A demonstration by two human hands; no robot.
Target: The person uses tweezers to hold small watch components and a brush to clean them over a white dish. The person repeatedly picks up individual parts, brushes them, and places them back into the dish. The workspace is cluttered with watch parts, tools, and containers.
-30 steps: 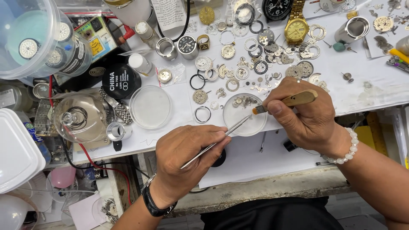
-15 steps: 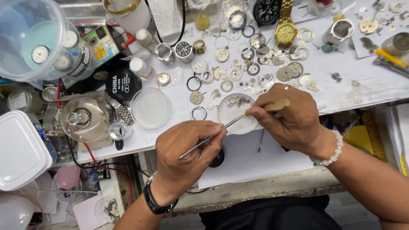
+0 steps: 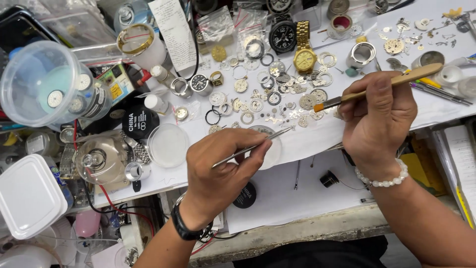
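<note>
- My left hand point(image 3: 223, 168) pinches tweezers point(image 3: 253, 147) at centre frame, tips over a small dish point(image 3: 271, 149).
- My right hand point(image 3: 379, 119) grips a brush point(image 3: 379, 87) at right.
- Watch parts point(image 3: 277, 99) crowd the worktop point(image 3: 317, 139); bare paper point(image 3: 297, 198) lies near its front edge.

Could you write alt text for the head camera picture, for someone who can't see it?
Seen from above, the left hand holds metal tweezers over a small round dish, and the right hand holds a wooden-handled brush. The white worktable is strewn with watch parts, a gold wristwatch and plastic containers.
</note>
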